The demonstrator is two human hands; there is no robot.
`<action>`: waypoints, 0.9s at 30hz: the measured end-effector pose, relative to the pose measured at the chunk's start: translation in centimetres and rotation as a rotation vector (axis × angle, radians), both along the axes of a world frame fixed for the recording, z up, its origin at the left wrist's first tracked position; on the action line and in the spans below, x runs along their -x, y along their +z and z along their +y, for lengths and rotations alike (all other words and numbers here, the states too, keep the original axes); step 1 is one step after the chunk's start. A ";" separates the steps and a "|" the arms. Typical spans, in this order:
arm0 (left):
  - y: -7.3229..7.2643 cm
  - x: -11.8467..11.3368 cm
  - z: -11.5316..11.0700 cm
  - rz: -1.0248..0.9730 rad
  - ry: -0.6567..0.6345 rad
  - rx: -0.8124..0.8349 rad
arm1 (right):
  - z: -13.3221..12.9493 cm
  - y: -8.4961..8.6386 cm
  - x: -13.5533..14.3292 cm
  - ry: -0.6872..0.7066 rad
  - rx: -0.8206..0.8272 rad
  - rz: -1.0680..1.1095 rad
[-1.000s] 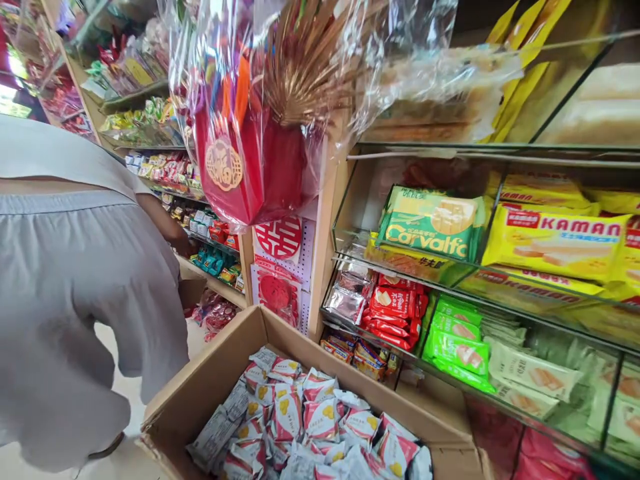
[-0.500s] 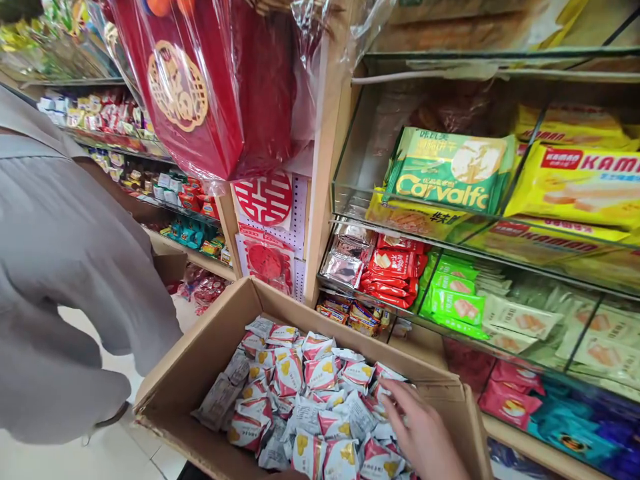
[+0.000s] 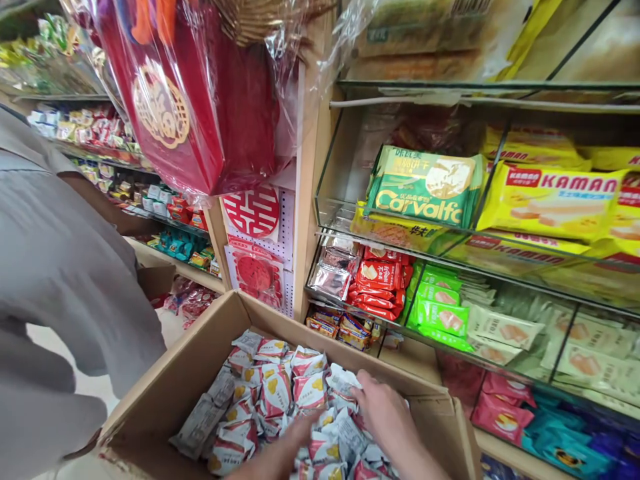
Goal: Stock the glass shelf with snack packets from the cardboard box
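A cardboard box (image 3: 150, 387) stands low in front of me, with many small white, pink and yellow wrapped packets (image 3: 275, 390) in it. Over the packets, at the box's lower middle, my left hand (image 3: 280, 450) reaches in, smeared by motion, and what its fingers do is unclear. My right hand (image 3: 383, 410) is in the right half of the box, its fingertips closed on a white packet (image 3: 343, 381) near the far wall.
Glass shelves (image 3: 525, 263) with wrapped snacks rise behind the box. A red bag (image 3: 200, 113) in clear plastic hangs at upper left. A person in grey (image 3: 75, 267) bends at the left, an arm toward the shelves, beside another box.
My left hand has come into the box from the bottom edge. My right hand has moved left and now grips a packet. The view has shifted slightly.
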State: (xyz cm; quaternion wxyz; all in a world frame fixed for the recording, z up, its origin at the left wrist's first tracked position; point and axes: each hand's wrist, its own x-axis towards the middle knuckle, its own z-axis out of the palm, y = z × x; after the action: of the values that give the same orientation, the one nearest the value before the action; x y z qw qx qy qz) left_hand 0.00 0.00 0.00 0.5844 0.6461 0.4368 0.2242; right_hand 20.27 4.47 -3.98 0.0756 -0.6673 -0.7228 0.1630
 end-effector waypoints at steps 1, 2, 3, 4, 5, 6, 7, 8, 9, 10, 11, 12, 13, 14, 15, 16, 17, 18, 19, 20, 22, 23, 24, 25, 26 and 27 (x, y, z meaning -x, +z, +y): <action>0.2 -0.3 0.7 -0.022 0.036 0.001 | -0.8 0.4 -0.4 -0.019 0.062 0.227; 0.3 -0.7 1.4 -0.049 0.074 0.009 | -1.5 0.8 -0.7 -0.032 0.135 0.487; 0.5 -1.2 2.2 -0.087 0.110 0.029 | -2.2 1.0 -0.8 -0.039 0.208 0.736; 0.7 -1.7 2.8 -0.155 0.144 0.084 | -2.9 1.2 -0.9 -0.043 0.266 0.931; 1.0 -2.2 3.3 -0.205 0.163 0.128 | -3.4 1.2 -0.8 -0.059 0.296 1.065; 1.2 -2.6 3.7 -0.253 0.181 0.163 | -3.8 1.3 -0.6 -0.082 0.280 1.144; 1.4 -3.0 3.9 -0.287 0.193 0.185 | -4.2 1.3 -0.4 -0.111 0.237 1.192; 1.5 -3.3 4.0 -0.302 0.195 0.190 | -4.4 1.4 -0.1 -0.145 0.185 1.232; 1.6 -3.6 4.0 -0.316 0.201 0.186 | -4.5 1.4 0.1 -0.185 0.132 1.278; 1.5 -3.8 3.9 -0.332 0.215 0.181 | -4.6 1.5 0.3 -0.226 0.083 1.338; 1.4 -3.9 3.8 -0.355 0.236 0.179 | -4.6 1.5 0.5 -0.270 0.049 1.409; 1.2 -4.1 3.6 -0.387 0.268 0.179 | -4.6 1.5 0.7 -0.319 0.031 1.488; 1.0 -4.2 3.5 -0.435 0.313 0.182 | -4.5 1.5 0.9 -0.372 0.023 1.565; 0.7 -4.2 3.4 -0.496 0.365 0.193 | -4.5 1.5 1.1 -0.429 0.015 1.639; 0.5 -4.3 3.3 -0.559 0.414 0.216 | -4.4 1.5 1.3 -0.483 0.017 1.707; 0.3 -4.3 3.2 -0.614 0.449 0.245 | -4.3 1.4 1.4 -0.526 0.029 1.762; 0.2 -4.2 3.1 -0.653 0.473 0.267 | -4.2 1.3 1.6 -0.547 0.047 1.805; 0.1 -4.2 3.1 -0.669 0.487 0.275 | -4.2 1.2 1.8 -0.547 0.066 1.835; -0.1 -4.2 3.1 -0.660 0.491 0.267 | -4.1 1.1 2.0 -0.534 0.081 1.850; -0.1 -4.1 3.1 -0.631 0.484 0.249 | -4.0 1.0 2.2 -0.516 0.082 1.840; -0.3 -4.1 3.1 -0.564 0.459 0.207 | -3.9 0.8 2.5 -0.492 0.030 1.746; -0.4 -4.1 3.1 -0.539 0.456 0.192 | -3.9 0.7 2.6 -0.492 -0.015 1.682; -0.4 -4.1 3.1 -0.520 0.460 0.178 | -3.8 0.6 2.7 -0.498 -0.058 1.614; -0.5 -4.2 3.1 -0.509 0.474 0.164 | -3.8 0.5 2.8 -0.500 -0.095 1.552; -0.5 -4.3 3.0 -0.507 0.491 0.150 | -3.8 0.5 2.8 -0.499 -0.124 1.500; -0.4 -4.4 3.0 -0.511 0.499 0.141 | -3.8 0.5 2.9 -0.501 -0.149 1.461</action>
State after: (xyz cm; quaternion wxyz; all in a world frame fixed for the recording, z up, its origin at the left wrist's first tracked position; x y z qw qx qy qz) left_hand 4.35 3.01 -0.44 0.6451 0.4007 0.4355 0.4833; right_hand 17.38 0.71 -3.50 0.6124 -0.5272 -0.3262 0.4906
